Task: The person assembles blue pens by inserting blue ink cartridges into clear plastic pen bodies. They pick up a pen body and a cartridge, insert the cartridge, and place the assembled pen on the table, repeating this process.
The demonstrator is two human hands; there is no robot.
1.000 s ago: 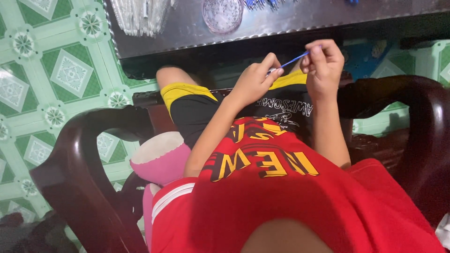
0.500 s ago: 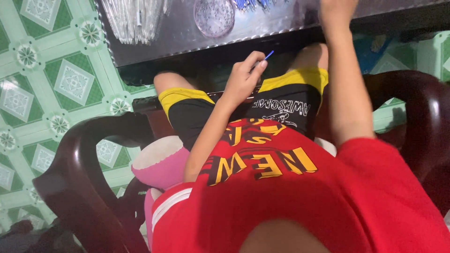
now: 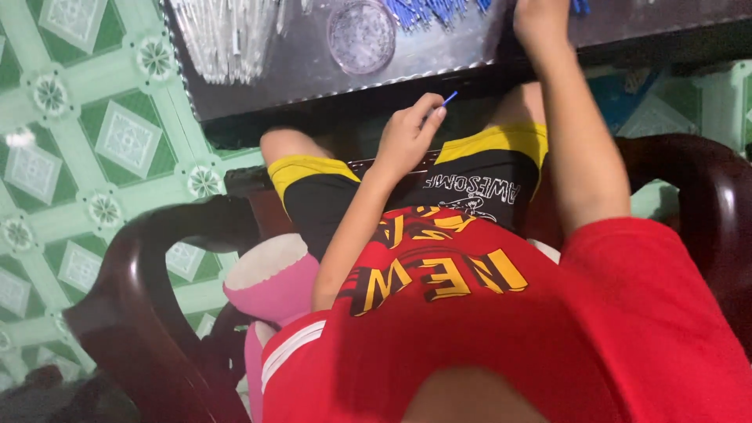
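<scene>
Left hand (image 3: 407, 135) is pinching a thin blue stick (image 3: 448, 99), tip poking out beyond its fingers, over the lap. Right hand (image 3: 540, 22) is reaching onto the worktop (image 3: 313, 70) beside blue sticks (image 3: 427, 11); its grip cannot be told. Round clear dish (image 3: 361, 35) is sitting left of that hand.

The dark, metal-edged tabletop (image 3: 313, 74) was crowded: a heap of clear thin tubes (image 3: 223, 35) at its left, a round clear plastic dish (image 3: 361, 35) in the middle, a pile of blue sticks (image 3: 431, 11) beside it. Bare surface lay between dish and front edge. The dark wooden chair arms (image 3: 149, 266) hemmed both sides.
</scene>
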